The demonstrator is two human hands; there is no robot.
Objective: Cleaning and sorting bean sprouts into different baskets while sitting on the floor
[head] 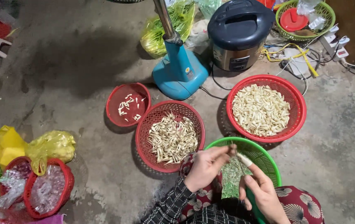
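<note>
My left hand and my right hand meet over a green basket on my lap. Together they pinch one small pale bud, the left fingertips at its tip and the right fingers on its body. Green husks lie in the green basket. In front of it stands a red basket of pale slender peeled pieces. To the right, a larger red basket holds plump whitish pieces. A small red bowl at the left holds a few white bits.
A blue fan base with a metal pole and a dark rice cooker stand behind the baskets, with cables on the concrete floor. Yellow bags and a red basket of plastic wrap sit at the left.
</note>
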